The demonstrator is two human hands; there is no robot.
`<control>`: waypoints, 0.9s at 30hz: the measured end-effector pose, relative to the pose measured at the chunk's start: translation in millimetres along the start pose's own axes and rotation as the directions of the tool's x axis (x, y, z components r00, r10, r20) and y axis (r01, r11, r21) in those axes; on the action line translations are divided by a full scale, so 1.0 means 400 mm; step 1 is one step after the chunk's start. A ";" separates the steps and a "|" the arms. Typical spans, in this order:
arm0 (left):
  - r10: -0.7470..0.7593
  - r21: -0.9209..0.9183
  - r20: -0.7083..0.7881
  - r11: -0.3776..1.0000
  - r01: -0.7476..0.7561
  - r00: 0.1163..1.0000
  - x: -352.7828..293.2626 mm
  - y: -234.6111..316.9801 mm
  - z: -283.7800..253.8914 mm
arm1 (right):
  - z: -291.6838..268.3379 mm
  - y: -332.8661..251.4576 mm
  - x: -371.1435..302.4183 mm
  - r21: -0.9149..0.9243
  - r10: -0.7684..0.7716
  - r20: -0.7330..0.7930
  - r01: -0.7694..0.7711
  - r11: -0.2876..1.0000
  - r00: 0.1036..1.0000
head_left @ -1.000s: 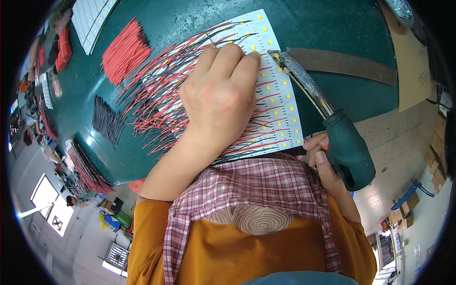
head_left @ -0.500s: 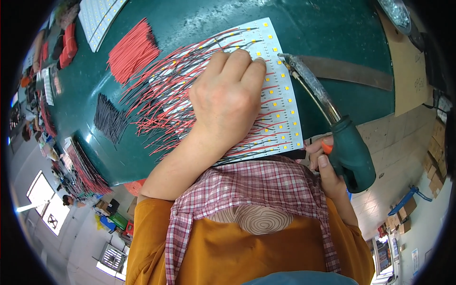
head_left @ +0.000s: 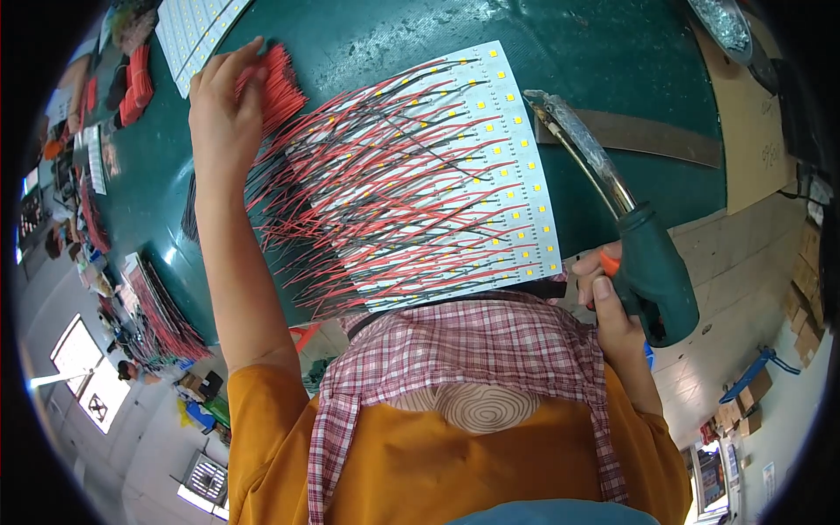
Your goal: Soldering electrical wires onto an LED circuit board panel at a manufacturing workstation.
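Wrapping round the green handle of a soldering iron (head_left: 661,276), the right hand (head_left: 614,306) is closed firmly, with an orange piece showing by its fingers. From where I watch, the iron's tip points away from the body, just beside the right edge of a white board (head_left: 523,175) and apart from it. Well apart from this hand, the left hand (head_left: 226,92) is at the near-left edge of a pile of red wires (head_left: 286,92), fingers bent over it; I cannot tell whether they pinch a strand.

Between the two arms, I see the board lying on a green table (head_left: 630,52), slightly tilted, dotted with small yellow squares. Red and black leads (head_left: 394,192) cover much of it and fan out past its left edge. Black wires (head_left: 189,210) lie partly hidden behind the left forearm.

Farther out, I find more white boards (head_left: 188,35) at the upper left, a red bundle (head_left: 136,87) left of them, and a brown strip (head_left: 647,136) partly behind the iron. Cardboard (head_left: 757,131) lies along the table's right side. Nearest the body is a checked apron (head_left: 464,341) over an orange-brown shirt (head_left: 420,472).
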State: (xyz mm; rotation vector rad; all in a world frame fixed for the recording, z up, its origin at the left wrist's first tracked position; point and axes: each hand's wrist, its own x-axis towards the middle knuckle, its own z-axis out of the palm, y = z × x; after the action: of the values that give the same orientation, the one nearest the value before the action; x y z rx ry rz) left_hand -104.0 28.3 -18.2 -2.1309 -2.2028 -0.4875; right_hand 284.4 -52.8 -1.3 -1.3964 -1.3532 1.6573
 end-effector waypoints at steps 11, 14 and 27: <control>-0.011 -0.062 -0.104 0.998 0.004 0.994 0.001 0.004 -0.049 | -0.014 -0.023 -0.024 0.026 0.010 0.059 -0.011 1.000 0.998; 0.029 -0.142 -0.192 0.988 -0.057 0.981 -0.004 0.074 -0.076 | -0.017 -0.042 -0.046 0.043 0.047 0.045 -0.049 0.998 0.998; 0.309 -0.264 -0.152 0.903 -0.340 0.939 -0.095 0.362 0.054 | -0.019 -0.054 -0.049 -0.055 0.065 0.111 -0.059 0.997 0.992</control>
State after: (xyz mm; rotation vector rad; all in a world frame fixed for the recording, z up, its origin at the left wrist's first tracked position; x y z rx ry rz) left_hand 44.3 -2.0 -19.2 -2.4806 -1.7563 -0.9172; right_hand 293.6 -60.7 26.4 -1.4062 -1.4378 1.7767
